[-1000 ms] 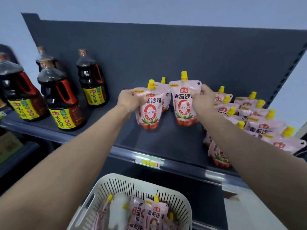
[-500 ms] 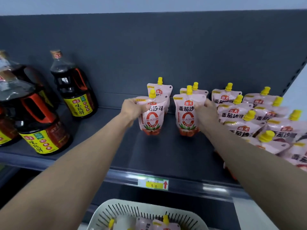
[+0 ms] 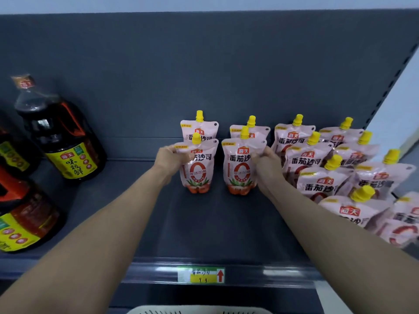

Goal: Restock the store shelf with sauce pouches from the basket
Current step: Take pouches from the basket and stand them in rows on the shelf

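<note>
My left hand (image 3: 171, 158) grips the upper left corner of a pink sauce pouch (image 3: 199, 171) with a yellow cap, standing upright on the dark shelf (image 3: 204, 227). My right hand (image 3: 264, 162) grips the right edge of a second pouch (image 3: 238, 171) beside it, also upright on the shelf. One more pouch stands behind each of them against the back panel. Only the white basket's rim (image 3: 195, 310) shows at the bottom edge; its contents are out of view.
Several rows of the same pouches (image 3: 328, 177) fill the shelf to the right, close to my right forearm. Dark soy sauce bottles (image 3: 61, 137) stand at the left. A price label (image 3: 201, 274) sits on the shelf's front rail. Bare shelf lies between the bottles and the pouches.
Both hands lowered their pouches from the air down onto the shelf, in front of the two pouches at the back. The view moved closer, and the basket dropped almost out of sight.
</note>
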`<state>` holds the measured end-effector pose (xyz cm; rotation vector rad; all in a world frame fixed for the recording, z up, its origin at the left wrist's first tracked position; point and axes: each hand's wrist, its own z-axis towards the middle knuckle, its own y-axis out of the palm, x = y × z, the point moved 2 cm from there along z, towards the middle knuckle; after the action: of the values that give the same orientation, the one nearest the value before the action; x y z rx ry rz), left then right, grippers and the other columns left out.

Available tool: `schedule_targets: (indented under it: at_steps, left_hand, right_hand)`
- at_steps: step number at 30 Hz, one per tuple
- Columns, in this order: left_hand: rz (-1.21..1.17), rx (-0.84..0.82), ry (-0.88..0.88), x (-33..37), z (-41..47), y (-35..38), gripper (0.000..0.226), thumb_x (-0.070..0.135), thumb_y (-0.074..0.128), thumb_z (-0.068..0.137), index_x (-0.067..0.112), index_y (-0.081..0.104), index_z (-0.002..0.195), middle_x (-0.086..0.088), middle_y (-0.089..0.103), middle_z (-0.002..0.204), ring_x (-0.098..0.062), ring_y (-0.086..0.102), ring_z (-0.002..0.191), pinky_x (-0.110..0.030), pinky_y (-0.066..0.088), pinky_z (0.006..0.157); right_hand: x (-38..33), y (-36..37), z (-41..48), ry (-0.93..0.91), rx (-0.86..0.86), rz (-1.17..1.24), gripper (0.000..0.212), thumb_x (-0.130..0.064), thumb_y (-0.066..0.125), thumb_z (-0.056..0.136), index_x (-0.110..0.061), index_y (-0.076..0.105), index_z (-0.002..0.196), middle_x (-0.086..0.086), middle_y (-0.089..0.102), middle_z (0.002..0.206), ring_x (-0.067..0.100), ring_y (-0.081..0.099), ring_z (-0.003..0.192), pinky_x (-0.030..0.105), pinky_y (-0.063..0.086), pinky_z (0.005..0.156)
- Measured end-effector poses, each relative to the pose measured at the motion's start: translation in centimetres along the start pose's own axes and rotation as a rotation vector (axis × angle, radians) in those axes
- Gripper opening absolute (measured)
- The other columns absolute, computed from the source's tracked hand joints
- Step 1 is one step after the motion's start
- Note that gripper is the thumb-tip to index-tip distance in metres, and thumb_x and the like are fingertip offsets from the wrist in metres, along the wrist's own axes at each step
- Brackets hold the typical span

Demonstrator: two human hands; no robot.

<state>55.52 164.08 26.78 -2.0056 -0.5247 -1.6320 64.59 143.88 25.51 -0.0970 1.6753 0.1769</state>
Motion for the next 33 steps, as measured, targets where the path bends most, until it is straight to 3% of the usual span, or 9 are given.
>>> schedule_targets:
  at_steps: [3, 7, 10, 13, 16, 19, 21, 24, 33]
  left_hand:
    - [0.007, -0.055, -0.018, 0.2, 0.2, -0.2, 0.031, -0.004, 0.063, 0.082, 0.000, 0.064, 0.113, -0.013, 0.066, 0.108, -0.020, 0.064, 0.083, -0.031, 0.053, 0.075]
    - [0.089, -0.168, -0.102, -0.5, 0.1, -0.5, 0.027, -0.008, 0.060, 0.083, 0.003, 0.063, 0.107, -0.018, 0.064, 0.120, -0.030, 0.062, 0.106, -0.043, 0.048, 0.097]
    - [0.089, -0.156, -0.097, -0.7, 0.1, -0.4, 0.029, -0.009, 0.060, 0.083, 0.003, 0.062, 0.109, -0.017, 0.064, 0.121, -0.032, 0.061, 0.110, -0.042, 0.049, 0.091]
    - [0.061, -0.124, -0.059, -0.5, 0.4, -0.2, 0.033, -0.012, 0.057, 0.083, -0.002, 0.061, 0.114, -0.019, 0.064, 0.119, -0.030, 0.061, 0.106, -0.039, 0.049, 0.086]
    - [0.038, -0.117, -0.046, -0.6, 0.8, -0.1, 0.034, -0.013, 0.057, 0.083, -0.002, 0.060, 0.114, -0.019, 0.064, 0.119, -0.029, 0.062, 0.104, -0.040, 0.049, 0.086]
    - [0.038, -0.136, -0.054, -0.6, 1.0, -0.2, 0.033, -0.011, 0.058, 0.083, -0.002, 0.060, 0.115, -0.017, 0.064, 0.116, -0.029, 0.060, 0.104, -0.040, 0.049, 0.087]
    - [0.041, -0.143, -0.065, -0.6, 1.0, -0.3, 0.034, -0.010, 0.058, 0.083, -0.002, 0.060, 0.116, -0.018, 0.063, 0.121, -0.031, 0.060, 0.109, -0.041, 0.049, 0.090]
    - [0.042, -0.149, -0.084, -0.7, 0.9, -0.2, 0.034, -0.009, 0.057, 0.085, -0.003, 0.059, 0.118, -0.019, 0.062, 0.125, -0.033, 0.058, 0.115, -0.041, 0.048, 0.093]
    - [0.025, -0.138, -0.094, -0.9, 0.4, -0.3, 0.035, -0.005, 0.058, 0.086, -0.001, 0.058, 0.120, -0.017, 0.061, 0.126, -0.032, 0.058, 0.115, -0.039, 0.048, 0.092]
  right_hand:
    - [0.3, 0.1, -0.1, 0.020, -0.021, 0.006, 0.035, 0.009, 0.045, 0.087, -0.013, 0.060, 0.110, 0.005, 0.066, 0.112, 0.021, 0.062, 0.102, 0.037, 0.053, 0.084]
    - [1.1, 0.0, -0.2, 0.059, -0.041, -0.053, 0.020, 0.003, 0.053, 0.088, -0.015, 0.059, 0.094, 0.008, 0.067, 0.113, 0.025, 0.062, 0.108, 0.036, 0.053, 0.086]
    - [1.4, 0.0, 0.0, 0.053, -0.033, -0.095, 0.016, 0.000, 0.053, 0.092, -0.014, 0.059, 0.098, 0.009, 0.066, 0.118, 0.025, 0.062, 0.111, 0.043, 0.052, 0.095]
    - [1.3, -0.1, 0.2, 0.025, 0.016, -0.124, 0.030, -0.002, 0.051, 0.094, -0.020, 0.049, 0.070, 0.004, 0.065, 0.093, 0.016, 0.062, 0.091, 0.033, 0.055, 0.078]
    - [1.3, -0.3, 0.3, 0.010, 0.045, -0.105, 0.038, -0.002, 0.050, 0.095, -0.023, 0.043, 0.063, -0.005, 0.054, 0.070, 0.007, 0.054, 0.071, 0.021, 0.047, 0.062]
    - [1.5, -0.5, 0.6, 0.030, 0.026, -0.085, 0.029, -0.002, 0.050, 0.094, -0.022, 0.055, 0.073, 0.001, 0.066, 0.094, 0.016, 0.062, 0.094, 0.031, 0.054, 0.079]
    - [1.5, -0.6, 0.4, 0.035, 0.010, -0.087, 0.022, 0.000, 0.048, 0.095, -0.017, 0.061, 0.094, 0.003, 0.065, 0.110, 0.017, 0.060, 0.104, 0.028, 0.053, 0.078]
    - [1.5, -0.7, 0.0, 0.046, 0.017, -0.098, 0.033, 0.008, 0.043, 0.093, -0.011, 0.059, 0.114, 0.003, 0.063, 0.113, 0.016, 0.057, 0.102, 0.022, 0.050, 0.070]
    - [1.8, -0.4, -1.4, 0.020, 0.206, -0.288, 0.031, 0.000, 0.049, 0.093, -0.006, 0.052, 0.124, 0.012, 0.060, 0.125, 0.026, 0.057, 0.116, 0.029, 0.047, 0.084]
